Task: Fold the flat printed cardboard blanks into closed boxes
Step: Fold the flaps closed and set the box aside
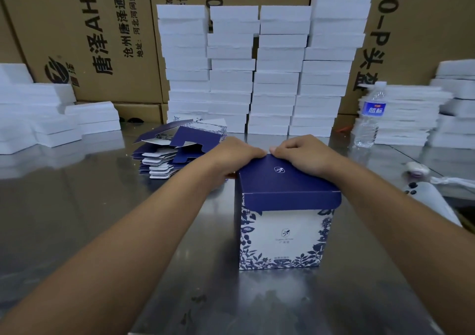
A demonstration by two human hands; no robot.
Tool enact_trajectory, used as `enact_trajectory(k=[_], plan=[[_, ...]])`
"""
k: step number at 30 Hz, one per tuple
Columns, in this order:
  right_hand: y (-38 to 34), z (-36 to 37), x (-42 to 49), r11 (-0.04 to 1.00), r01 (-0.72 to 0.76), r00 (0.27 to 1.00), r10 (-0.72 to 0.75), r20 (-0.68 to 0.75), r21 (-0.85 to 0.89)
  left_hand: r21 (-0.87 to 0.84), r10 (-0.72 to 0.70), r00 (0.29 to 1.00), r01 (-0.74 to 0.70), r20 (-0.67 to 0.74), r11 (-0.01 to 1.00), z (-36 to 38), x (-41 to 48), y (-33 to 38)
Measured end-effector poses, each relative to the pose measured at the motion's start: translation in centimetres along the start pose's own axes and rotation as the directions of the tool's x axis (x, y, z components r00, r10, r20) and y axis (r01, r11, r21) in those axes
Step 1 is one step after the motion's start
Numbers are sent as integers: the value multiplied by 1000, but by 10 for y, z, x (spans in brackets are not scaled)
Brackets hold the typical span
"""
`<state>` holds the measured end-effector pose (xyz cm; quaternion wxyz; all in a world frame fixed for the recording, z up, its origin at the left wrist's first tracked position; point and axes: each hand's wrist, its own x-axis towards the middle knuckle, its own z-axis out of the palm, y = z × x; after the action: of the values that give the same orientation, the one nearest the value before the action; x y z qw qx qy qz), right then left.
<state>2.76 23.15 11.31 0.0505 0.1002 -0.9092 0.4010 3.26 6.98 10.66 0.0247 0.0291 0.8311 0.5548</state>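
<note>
A white box with blue leaf print (282, 237) stands upright on the steel table, its dark blue lid flap (285, 180) folded over the top and overhanging the front. My left hand (231, 154) curls over the lid's far left corner and side. My right hand (305, 154) curls over the lid's far edge, fingertips almost meeting the left hand's. A pile of flat blue-and-white blanks (177, 149) lies behind my left forearm, to the left of the box.
Four tall stacks of white foam pads (262, 72) stand at the back, with lower foam stacks at left (51, 113) and right (411, 116). A water bottle (370, 116) stands at right. A white device (426, 196) lies by my right forearm. Brown cartons (84, 39) form the back wall.
</note>
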Motion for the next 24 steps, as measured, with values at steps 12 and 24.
enact_trajectory(k=[12,24], plan=[[-1,1,-9,992,-95,994,99,-45,87,-128,-50,999,47,-16,991,1,-5,-6],[0,-1,-16,887,-320,936,350,-32,332,-203,-7,989,-24,-149,979,-2,-19,-18]])
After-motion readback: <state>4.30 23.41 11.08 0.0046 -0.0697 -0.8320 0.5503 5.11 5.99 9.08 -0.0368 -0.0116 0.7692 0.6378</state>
